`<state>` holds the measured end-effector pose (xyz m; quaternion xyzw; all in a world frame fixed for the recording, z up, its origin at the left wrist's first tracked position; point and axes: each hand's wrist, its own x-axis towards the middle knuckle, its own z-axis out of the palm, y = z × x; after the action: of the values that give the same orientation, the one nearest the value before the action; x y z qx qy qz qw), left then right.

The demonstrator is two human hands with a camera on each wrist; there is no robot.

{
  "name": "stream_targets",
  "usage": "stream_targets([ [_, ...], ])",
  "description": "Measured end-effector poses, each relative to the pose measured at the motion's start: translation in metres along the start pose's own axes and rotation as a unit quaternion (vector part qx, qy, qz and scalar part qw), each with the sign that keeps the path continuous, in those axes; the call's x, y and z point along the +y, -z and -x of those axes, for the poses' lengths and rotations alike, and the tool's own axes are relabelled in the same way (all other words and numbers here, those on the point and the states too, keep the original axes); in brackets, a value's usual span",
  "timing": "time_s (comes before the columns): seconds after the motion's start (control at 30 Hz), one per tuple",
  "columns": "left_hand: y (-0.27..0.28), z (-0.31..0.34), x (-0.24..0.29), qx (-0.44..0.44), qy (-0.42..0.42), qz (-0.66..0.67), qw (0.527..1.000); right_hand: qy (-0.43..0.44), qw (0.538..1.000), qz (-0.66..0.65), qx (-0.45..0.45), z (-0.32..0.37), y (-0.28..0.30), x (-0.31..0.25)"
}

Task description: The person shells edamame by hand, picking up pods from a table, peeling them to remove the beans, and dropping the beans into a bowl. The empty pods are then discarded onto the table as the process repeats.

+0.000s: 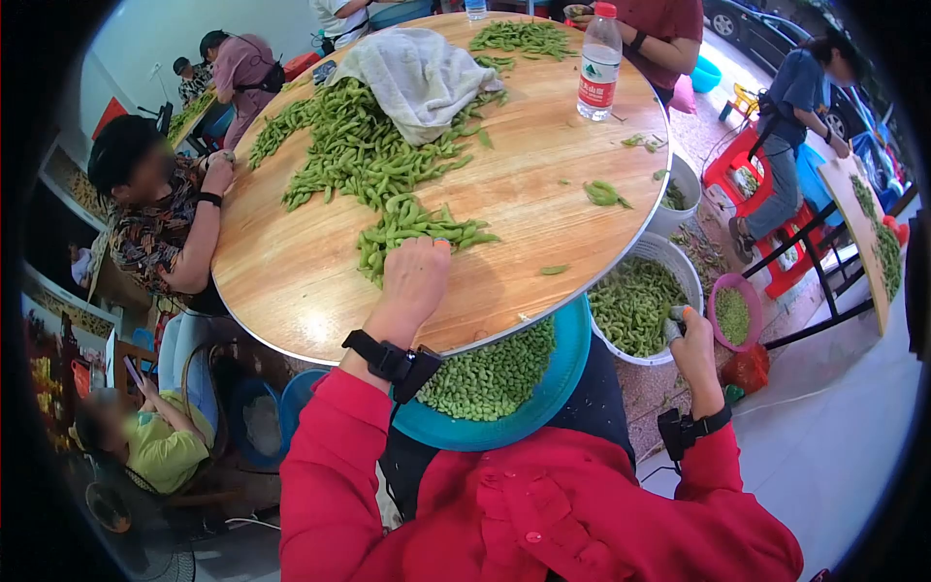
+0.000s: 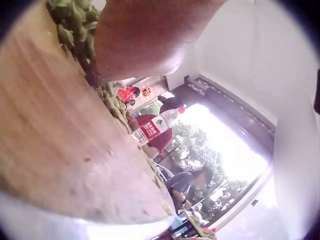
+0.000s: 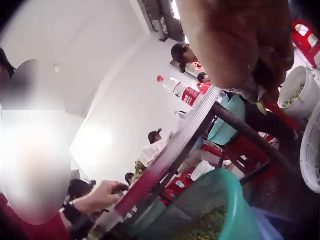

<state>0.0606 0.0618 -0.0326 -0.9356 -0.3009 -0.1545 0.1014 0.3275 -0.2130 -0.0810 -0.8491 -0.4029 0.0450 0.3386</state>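
Observation:
My left hand [image 1: 417, 276] bends its fingers into the near end of the green pod pile [image 1: 373, 160] on the round wooden table [image 1: 524, 194]; its fingertips are hidden among the pods. To the right, my right hand [image 1: 696, 354] is curled at the rim of a white basket [image 1: 700, 291] filled with pods [image 1: 635, 306]; grey coverings show on its fingers. From the right wrist, a small green pod [image 3: 261, 106] shows at the fingertips of that hand [image 3: 240, 45]. Shelled beans [image 1: 485, 378] lie in the teal basin [image 1: 572, 359] under the table edge.
A grey-white cloth [image 1: 412, 78] lies over the pile. A water bottle [image 1: 599, 63] stands upright at the table's far right. Behind the white basket is a white bucket [image 1: 684, 194]; a pink basket [image 1: 735, 310] sits to its right. Several people are around the room.

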Motion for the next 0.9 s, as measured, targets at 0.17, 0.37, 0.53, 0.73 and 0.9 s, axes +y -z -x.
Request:
stream_targets([
  [0.17, 0.007, 0.003, 0.014, 0.007, 0.008, 0.011, 1.0, 0.059, 0.991, -0.117, 0.005, -0.006, -0.014, -0.036],
  [0.37, 0.02, 0.029, 0.025, -0.016, 0.01, 0.016, 1.0, -0.032, 0.998, -0.008, 0.055, -0.02, -0.006, -0.014],
  [0.53, 0.023, 0.029, 0.024, -0.052, 0.037, 0.001, 0.998, -0.05, 0.998, -0.031, -0.028, -0.005, -0.026, 0.062],
  [0.73, 0.022, 0.022, 0.016, -0.073, 0.038, 0.027, 0.996, -0.031, 0.999, 0.002, -0.03, -0.003, -0.018, 0.008],
  [0.9, 0.043, 0.033, 0.024, -0.01, 0.147, 0.255, 0.956, 0.085, 0.965, -0.232, -0.083, -0.001, -0.018, -0.077],
])
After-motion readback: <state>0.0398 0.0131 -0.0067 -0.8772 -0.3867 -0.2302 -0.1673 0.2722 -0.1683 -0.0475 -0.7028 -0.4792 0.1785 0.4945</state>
